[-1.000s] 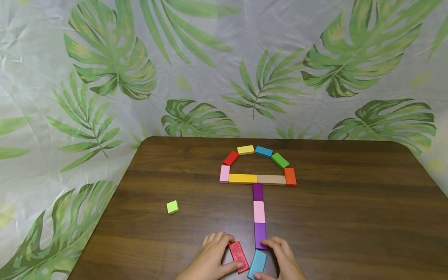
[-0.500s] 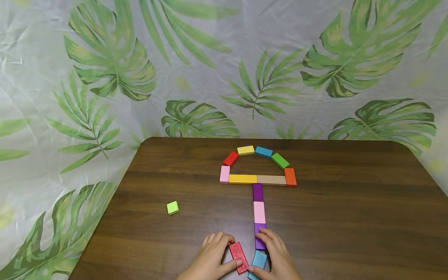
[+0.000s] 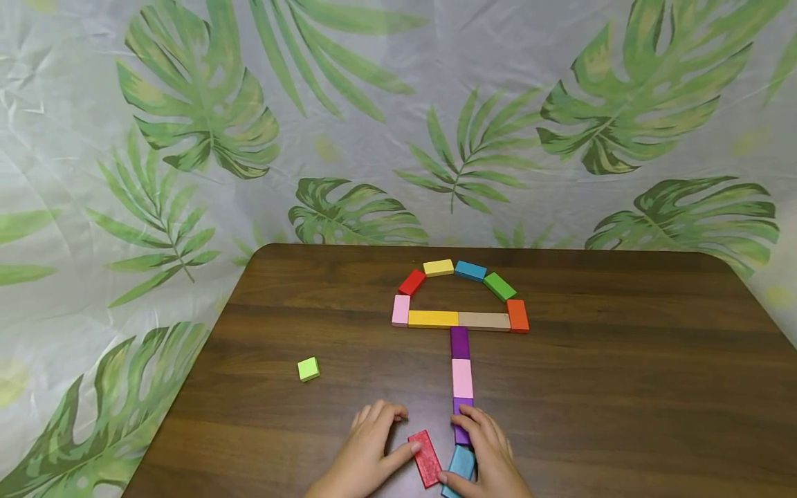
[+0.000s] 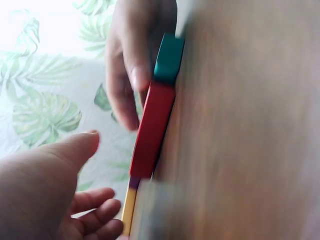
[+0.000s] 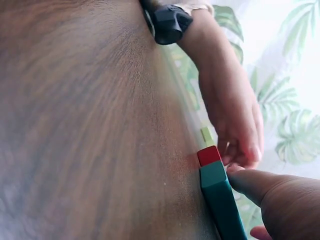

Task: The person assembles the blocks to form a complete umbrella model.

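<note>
In the head view a red block point(image 3: 427, 465) lies slanted at the near edge, its lower end close to a teal block point(image 3: 461, 460). My left hand point(image 3: 364, 446) is spread beside the red block, thumb tip at its left edge and the fingers off it. My right hand point(image 3: 488, 456) lies over the teal block, partly hiding it. Its thumb reaches to where teal and red meet; its fingertips rest over a purple block point(image 3: 462, 436). In the right wrist view the right thumb point(image 5: 245, 180) sits at the top edge of the teal block point(image 5: 222, 205).
Above the purple block run a pink block point(image 3: 462, 378) and a dark purple block point(image 3: 459, 343). They lead to a yellow block point(image 3: 433, 319) and a tan block point(image 3: 484, 321), under an arch of several coloured blocks. A lime cube point(image 3: 308, 369) sits apart on the wooden table point(image 3: 623, 401).
My left fingers have come off the red block and spread, moving slightly left. My right hand has shifted left over the teal block, its fingers now across the purple block.
</note>
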Demonstrator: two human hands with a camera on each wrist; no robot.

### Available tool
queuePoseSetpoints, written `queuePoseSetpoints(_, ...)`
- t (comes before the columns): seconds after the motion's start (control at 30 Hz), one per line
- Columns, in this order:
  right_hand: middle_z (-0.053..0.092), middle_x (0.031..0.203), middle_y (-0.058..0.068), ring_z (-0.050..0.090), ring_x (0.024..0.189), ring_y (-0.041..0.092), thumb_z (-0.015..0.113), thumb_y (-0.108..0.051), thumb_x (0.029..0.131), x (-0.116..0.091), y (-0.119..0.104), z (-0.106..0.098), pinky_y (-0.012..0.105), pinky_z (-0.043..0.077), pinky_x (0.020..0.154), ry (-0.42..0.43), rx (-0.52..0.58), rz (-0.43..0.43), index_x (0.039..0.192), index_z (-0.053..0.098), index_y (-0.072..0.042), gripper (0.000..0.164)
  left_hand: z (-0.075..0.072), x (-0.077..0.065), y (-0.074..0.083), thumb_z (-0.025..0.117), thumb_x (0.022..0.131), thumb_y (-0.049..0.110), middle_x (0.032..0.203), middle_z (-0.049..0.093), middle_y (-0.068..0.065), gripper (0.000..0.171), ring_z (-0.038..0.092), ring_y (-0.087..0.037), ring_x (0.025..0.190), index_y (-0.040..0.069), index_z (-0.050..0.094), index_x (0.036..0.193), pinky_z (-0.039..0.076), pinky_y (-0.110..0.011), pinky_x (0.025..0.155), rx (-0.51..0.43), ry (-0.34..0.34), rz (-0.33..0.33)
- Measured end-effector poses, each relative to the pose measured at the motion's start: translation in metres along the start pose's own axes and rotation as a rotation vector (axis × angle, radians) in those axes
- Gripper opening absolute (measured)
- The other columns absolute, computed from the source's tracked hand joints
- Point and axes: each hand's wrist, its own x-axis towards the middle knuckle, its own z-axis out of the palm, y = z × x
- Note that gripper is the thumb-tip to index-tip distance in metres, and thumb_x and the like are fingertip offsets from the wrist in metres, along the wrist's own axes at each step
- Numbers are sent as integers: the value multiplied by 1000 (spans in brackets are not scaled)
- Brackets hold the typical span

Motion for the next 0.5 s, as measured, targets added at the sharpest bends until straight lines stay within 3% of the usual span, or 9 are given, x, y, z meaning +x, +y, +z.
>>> queuePoseSetpoints(0.17,46,124,13,39,111,28,82,-36,55,-1,1,0,50,31,81,-10,-6,18,113,56,-5,71,-11,4,-9,68,78,32,104,49,6,39,43,-11,94,9,54,107,36,-32,81,-8,139,-42)
queuePoseSetpoints(0.33,46,124,13,39,110,28,82,-36,55,-1,1,0,48,30,82,-15,0,26,113,55,-5,71,-27,7,-21,72,76,24,112,48,-1,42,43,-17,101,7,54,109,36,-36,83,11,234,-107)
queuePoseSetpoints(0.5,45,124,13,39,110,28,82,-37,55,-1,0,0,48,29,83,-25,6,41,113,55,-5,71,-41,8,-40,75,73,16,116,47,-10,49,41,-25,106,1,50,113,34,-41,86,35,328,-125)
